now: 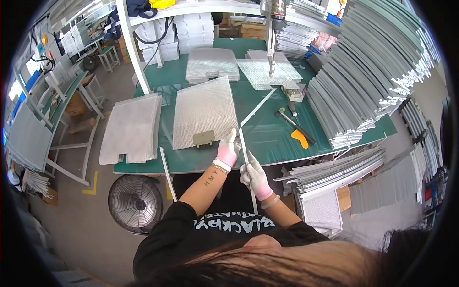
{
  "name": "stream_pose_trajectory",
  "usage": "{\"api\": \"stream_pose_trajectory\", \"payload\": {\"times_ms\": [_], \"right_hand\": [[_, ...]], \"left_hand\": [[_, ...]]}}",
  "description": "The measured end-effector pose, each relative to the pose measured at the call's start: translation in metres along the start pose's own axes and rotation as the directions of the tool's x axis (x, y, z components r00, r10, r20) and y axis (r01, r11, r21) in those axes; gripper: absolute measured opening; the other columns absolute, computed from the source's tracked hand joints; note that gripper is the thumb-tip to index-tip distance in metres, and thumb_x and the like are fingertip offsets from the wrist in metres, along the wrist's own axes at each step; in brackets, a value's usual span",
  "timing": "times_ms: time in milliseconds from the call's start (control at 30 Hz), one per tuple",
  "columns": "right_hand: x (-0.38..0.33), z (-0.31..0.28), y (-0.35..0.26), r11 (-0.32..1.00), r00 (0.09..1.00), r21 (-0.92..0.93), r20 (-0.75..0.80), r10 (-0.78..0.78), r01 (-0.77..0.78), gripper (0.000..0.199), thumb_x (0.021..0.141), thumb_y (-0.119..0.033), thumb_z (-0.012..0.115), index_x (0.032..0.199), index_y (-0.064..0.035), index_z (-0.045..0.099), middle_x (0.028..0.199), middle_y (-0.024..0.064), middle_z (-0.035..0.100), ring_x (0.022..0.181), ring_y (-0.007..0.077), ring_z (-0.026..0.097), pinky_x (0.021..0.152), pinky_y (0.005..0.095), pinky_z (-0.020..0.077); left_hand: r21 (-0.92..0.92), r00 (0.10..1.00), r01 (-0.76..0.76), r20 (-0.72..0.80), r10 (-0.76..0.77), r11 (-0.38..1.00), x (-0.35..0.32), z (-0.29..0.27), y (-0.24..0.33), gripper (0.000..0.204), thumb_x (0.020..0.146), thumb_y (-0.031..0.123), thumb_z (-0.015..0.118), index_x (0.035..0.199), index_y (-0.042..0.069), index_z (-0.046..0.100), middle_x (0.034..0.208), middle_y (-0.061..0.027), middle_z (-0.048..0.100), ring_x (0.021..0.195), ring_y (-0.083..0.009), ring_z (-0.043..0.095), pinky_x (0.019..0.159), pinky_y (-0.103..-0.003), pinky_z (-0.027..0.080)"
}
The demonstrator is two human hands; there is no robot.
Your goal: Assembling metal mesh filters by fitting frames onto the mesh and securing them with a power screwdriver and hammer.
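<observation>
Both hands wear white gloves with pink cuffs. My left hand (228, 148) is closed on a narrow white strip (243, 148) beside the right edge of a silvery mesh panel (204, 107). Lower down the same strip, at the table's front edge, my right hand (256, 178) has its fingers wrapped round it. The strip's lower end runs down toward my body. At its upper end a second white strip (258, 107) slants away to the far right; whether the two are joined I cannot tell. A grey-green notched block (204, 138) lies on the panel's near edge.
On the green table (282, 150) lie a mallet (296, 126), a yellow piece (300, 139) and stacked mesh panels (129, 126). A tall stack of grey panels (368, 71) stands right. A powered tool (273, 43) hangs overhead. Another strip (168, 174) crosses the front edge; a fan (136, 204) stands below.
</observation>
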State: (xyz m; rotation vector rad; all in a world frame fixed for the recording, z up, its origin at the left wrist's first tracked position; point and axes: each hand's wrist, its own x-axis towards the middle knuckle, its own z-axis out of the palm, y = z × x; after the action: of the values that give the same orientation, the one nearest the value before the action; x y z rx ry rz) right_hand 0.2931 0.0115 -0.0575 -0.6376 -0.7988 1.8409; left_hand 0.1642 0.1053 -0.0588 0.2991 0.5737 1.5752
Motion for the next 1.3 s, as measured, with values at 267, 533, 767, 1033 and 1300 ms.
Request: {"api": "stream_pose_trajectory", "payload": {"times_ms": [267,533,767,1033,1300], "right_hand": [[0.036,-0.003,-0.012,0.817,0.992,-0.565,0.021,-0.125,0.115,0.053,0.097,-0.004,0.04,0.149,-0.0034,0.029,0.078,0.003,0.057,0.047,0.0045,0.042,0.043,0.0192,0.0362],[0.12,0.002,-0.05,0.75,0.995,-0.654,-0.068,0.071,-0.098,0.04,0.092,-0.023,0.064,0.121,0.0013,0.052,0.078,0.0028,0.06,0.051,0.0049,0.048,0.045,0.0217,0.0413],[0.118,0.0,-0.049,0.9,0.956,-0.353,0.042,0.289,-0.256,0.01,0.092,-0.013,0.052,0.091,-0.0041,0.048,0.07,0.0026,0.05,0.048,0.0092,0.04,0.043,0.0253,0.0338],[0.092,-0.008,-0.06,0.843,0.989,-0.529,0.041,0.142,-0.099,0.014,0.092,-0.011,0.049,0.101,-0.0005,0.054,0.08,0.0062,0.059,0.06,0.0126,0.056,0.054,0.0273,0.0471],[0.057,-0.001,-0.085,0.91,0.999,-0.414,0.03,-0.025,0.035,0.02,0.088,-0.005,0.049,0.106,0.0021,0.055,0.084,0.0096,0.063,0.067,0.0176,0.063,0.064,0.0307,0.054]], "left_hand": [[0.08,0.999,0.027,-0.039,-0.024,0.996,0.015,-0.026,-0.017,0.026,0.097,0.028,0.058,0.101,0.003,0.061,0.089,-0.0082,0.062,0.082,-0.0188,0.06,0.073,-0.031,0.049],[0.004,0.907,0.379,0.199,-0.372,0.925,-0.077,-0.026,0.028,0.042,0.102,0.034,0.044,0.131,0.004,0.05,0.123,-0.0087,0.059,0.113,-0.0241,0.056,0.105,-0.039,0.038],[0.944,0.701,-0.186,0.321,0.637,-0.271,-0.084,-0.161,0.168,0.041,0.102,0.026,0.043,0.125,-0.005,0.055,0.122,-0.0199,0.061,0.113,-0.031,0.057,0.1,-0.041,0.043],[0.536,0.968,-0.234,0.21,0.141,0.811,-0.101,-0.106,0.184,0.063,0.092,0.003,0.059,0.146,-0.001,0.028,0.133,-0.0116,0.052,0.12,-0.02,0.054,0.102,-0.035,0.045],[0.653,0.905,-0.403,0.179,0.386,0.641,-0.119,-0.046,0.174,0.06,0.089,-0.002,0.059,0.142,-0.007,0.032,0.122,-0.0115,0.054,0.109,-0.0104,0.056,0.089,-0.025,0.05]]}}
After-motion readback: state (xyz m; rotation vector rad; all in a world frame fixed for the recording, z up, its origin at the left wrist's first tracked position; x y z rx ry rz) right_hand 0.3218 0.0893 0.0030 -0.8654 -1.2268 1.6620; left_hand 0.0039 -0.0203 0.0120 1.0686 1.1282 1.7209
